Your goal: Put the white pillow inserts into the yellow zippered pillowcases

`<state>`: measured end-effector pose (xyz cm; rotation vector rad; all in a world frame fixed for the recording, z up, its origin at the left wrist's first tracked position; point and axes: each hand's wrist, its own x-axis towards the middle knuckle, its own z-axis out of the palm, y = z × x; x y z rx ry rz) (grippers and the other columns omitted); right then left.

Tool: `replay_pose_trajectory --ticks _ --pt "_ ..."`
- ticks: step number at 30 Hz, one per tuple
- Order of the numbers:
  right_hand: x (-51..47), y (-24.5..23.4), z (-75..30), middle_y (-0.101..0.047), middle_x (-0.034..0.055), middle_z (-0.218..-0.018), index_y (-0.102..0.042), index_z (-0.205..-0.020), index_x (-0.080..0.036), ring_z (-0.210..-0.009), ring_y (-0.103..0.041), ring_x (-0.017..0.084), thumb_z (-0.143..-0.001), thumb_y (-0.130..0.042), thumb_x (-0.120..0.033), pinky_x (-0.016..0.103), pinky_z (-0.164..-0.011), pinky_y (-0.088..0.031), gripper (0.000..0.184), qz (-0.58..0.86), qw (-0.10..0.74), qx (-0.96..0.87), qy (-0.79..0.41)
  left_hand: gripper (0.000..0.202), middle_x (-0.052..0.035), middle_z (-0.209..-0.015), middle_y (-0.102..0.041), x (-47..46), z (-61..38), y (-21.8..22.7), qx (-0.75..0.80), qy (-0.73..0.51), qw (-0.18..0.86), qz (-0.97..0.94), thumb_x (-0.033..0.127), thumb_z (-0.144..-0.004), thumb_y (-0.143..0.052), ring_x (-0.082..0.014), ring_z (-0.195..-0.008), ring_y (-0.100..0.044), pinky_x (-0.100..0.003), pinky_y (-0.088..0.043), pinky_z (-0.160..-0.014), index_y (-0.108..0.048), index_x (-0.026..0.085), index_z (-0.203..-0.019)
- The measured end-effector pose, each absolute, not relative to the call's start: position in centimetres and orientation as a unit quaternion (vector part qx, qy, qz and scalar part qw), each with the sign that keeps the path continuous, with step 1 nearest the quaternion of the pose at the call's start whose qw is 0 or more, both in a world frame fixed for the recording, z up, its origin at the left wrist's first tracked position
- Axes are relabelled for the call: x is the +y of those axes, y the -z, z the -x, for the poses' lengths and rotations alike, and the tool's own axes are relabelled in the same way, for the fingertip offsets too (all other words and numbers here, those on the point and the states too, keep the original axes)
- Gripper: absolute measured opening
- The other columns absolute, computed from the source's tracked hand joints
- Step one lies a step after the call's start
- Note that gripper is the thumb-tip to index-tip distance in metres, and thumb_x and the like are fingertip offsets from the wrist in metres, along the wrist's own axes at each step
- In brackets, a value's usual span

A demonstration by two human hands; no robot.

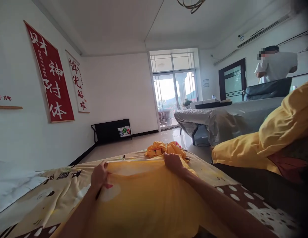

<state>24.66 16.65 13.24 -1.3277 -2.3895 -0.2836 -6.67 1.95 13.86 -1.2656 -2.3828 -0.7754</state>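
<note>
A yellow cloth (146, 198) lies spread over a patterned sheet (62, 185) in front of me. My left hand (99, 174) pinches the cloth's far edge at the left, fingers closed on the fabric. My right hand (173, 162) grips the same edge further right, fingers curled into it. Just beyond my right hand sits a crumpled heap of yellow and orange fabric (160, 148).
A yellow pillow or cushion (275, 135) rests at the right on a dark surface. A white pillow (12, 185) lies at the left. Beyond are a covered table (225, 119), a dark chair (268, 88), a person in a white shirt (276, 64), and a low black rack (111, 130).
</note>
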Motion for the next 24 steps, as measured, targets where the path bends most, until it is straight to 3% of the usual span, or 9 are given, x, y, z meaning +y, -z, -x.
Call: replay_pose_trajectory --ticks 3,5,7,11,14,18,21,24 --pt "17.3 -16.5 -26.7 -0.067 0.0154 -0.087 -0.062 -0.1 -0.011 -0.082 -0.06 0.022 -0.084 -0.042 -0.016 0.028 -0.068 -0.036 0.026 0.491 0.267 -0.817 0.143 0.042 -0.0078 -0.078 -0.065 0.7 6.1 -17.3 -0.815 0.346 0.244 0.396 0.038 -0.094 -0.02 -0.021 -0.074 -0.059 -0.026 -0.031 -0.058 -0.056 0.018 -0.097" --pt "17.4 -16.5 -27.9 -0.068 0.0138 -0.087 -0.062 -0.098 -0.013 -0.083 -0.059 0.022 -0.082 -0.04 -0.017 0.028 -0.067 -0.034 0.028 0.488 0.306 -0.801 0.165 0.042 -0.0059 -0.074 -0.062 0.0 5.8 -17.2 -0.798 0.376 0.279 0.38 0.04 -0.094 -0.019 -0.0193 -0.072 -0.057 -0.026 -0.031 -0.06 -0.055 0.018 -0.094" --pt "17.1 -14.2 -28.8 -0.069 0.0109 -0.084 -0.064 -0.096 -0.015 -0.079 -0.06 0.021 -0.079 -0.04 -0.017 0.027 -0.064 -0.033 0.029 0.458 0.313 -0.814 0.171 0.039 -0.0029 -0.068 -0.06 -0.7 5.2 -14.3 -0.772 0.385 0.258 0.435 0.041 -0.092 -0.024 -0.0164 -0.068 -0.055 -0.024 -0.033 -0.061 -0.054 0.018 -0.08" --pt "15.6 -6.2 -29.8 -0.069 0.005 -0.071 -0.066 -0.08 -0.018 -0.069 -0.061 0.017 -0.066 -0.049 -0.011 0.023 -0.059 -0.033 0.023 0.387 0.241 -0.879 0.141 0.032 -0.0012 -0.055 -0.059 -2.1 3.8 -4.6 -0.743 0.333 0.138 0.564 0.035 -0.082 -0.039 -0.0144 -0.057 -0.058 -0.022 -0.038 -0.055 -0.052 0.019 -0.057" --pt "14.9 -3.6 -30.0 -0.07 0.0076 -0.073 -0.067 -0.081 -0.015 -0.069 -0.062 0.018 -0.064 -0.051 -0.007 0.024 -0.06 -0.034 0.025 0.379 0.209 -0.892 0.13 0.032 -0.0041 -0.067 -0.067 -3.1 3.9 -1.8 -0.753 0.304 0.114 0.572 0.033 -0.083 -0.038 -0.0178 -0.066 -0.063 -0.024 -0.041 -0.058 -0.061 0.02 -0.066" --pt "15.6 -6.5 -30.7 -0.069 0.0098 -0.082 -0.066 -0.085 -0.015 -0.076 -0.061 0.02 -0.076 -0.048 -0.011 0.027 -0.065 -0.035 0.021 0.377 0.197 -0.895 0.132 0.036 -0.0088 -0.076 -0.068 -3.7 5.4 -5.7 -0.768 0.299 0.141 0.548 0.039 -0.086 -0.037 -0.0245 -0.076 -0.062 -0.03 -0.042 -0.068 -0.067 0.02 -0.083" --pt "15.8 -7.0 -31.2 -0.066 0.0111 -0.094 -0.064 -0.094 -0.016 -0.09 -0.058 0.022 -0.081 -0.046 -0.013 0.029 -0.074 -0.035 0.022 0.389 0.225 -0.881 0.151 0.039 -0.0118 -0.087 -0.068 -3.6 5.3 -7.0 -0.766 0.324 0.155 0.533 0.039 -0.085 -0.037 -0.0277 -0.085 -0.06 -0.035 -0.041 -0.075 -0.065 0.018 -0.1" --pt "14.9 -4.1 -30.7 -0.065 0.0107 -0.095 -0.065 -0.091 -0.016 -0.09 -0.056 0.021 -0.081 -0.048 -0.011 0.029 -0.076 -0.034 0.02 0.394 0.267 -0.865 0.16 0.033 -0.0104 -0.085 -0.069 -3.4 3.7 -4.7 -0.755 0.367 0.141 0.525 0.032 -0.08 -0.042 -0.0254 -0.082 -0.061 -0.032 -0.044 -0.073 -0.066 0.017 -0.098"
